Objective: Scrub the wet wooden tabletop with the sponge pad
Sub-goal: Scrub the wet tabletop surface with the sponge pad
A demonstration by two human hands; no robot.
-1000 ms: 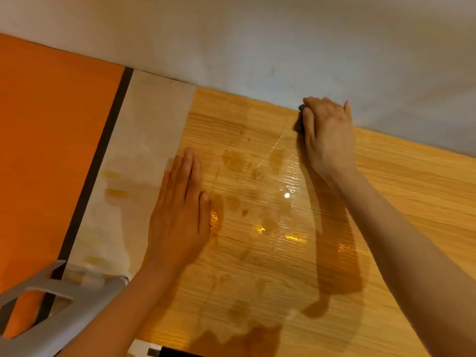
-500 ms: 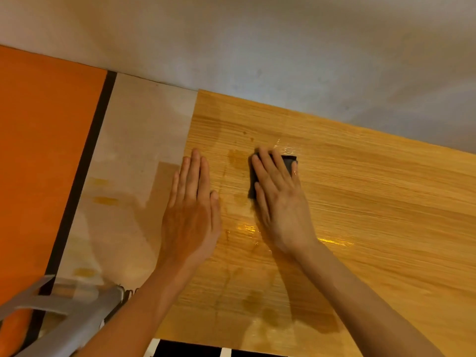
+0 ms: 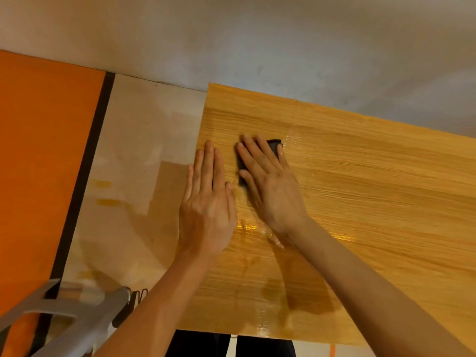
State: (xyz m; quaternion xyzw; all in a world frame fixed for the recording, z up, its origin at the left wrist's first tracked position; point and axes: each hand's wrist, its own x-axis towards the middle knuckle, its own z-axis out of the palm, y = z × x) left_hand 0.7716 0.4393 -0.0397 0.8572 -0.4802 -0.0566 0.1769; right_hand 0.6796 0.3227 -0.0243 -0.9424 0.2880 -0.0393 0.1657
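Your right hand lies flat on the dark sponge pad, fingers straight and spread, pressing it onto the wooden tabletop. Only slivers of the pad show: its far right corner past your fingertips, and a dark strip along the left side under your thumb. The rest is hidden under your palm and fingers. The pad sits in the left part of the tabletop, near its left edge and about midway between the far and near edges.

Your left hand is flat too, fingers straight and held together, palm down at the tabletop's left edge. Part of it hangs out past that edge. It holds nothing. Your two hands are side by side, thumbs close, not touching as far as you can see here.

The tabletop is wet: glossy glare patches between and just below your wrists, a shiny streak right of the pad, darker damp blotches toward the near edge.

Left of the tabletop is a pale floor strip, then a black line, then an orange area. A grey chair frame shows at the bottom left corner. A grey wall runs along the far edge of the tabletop
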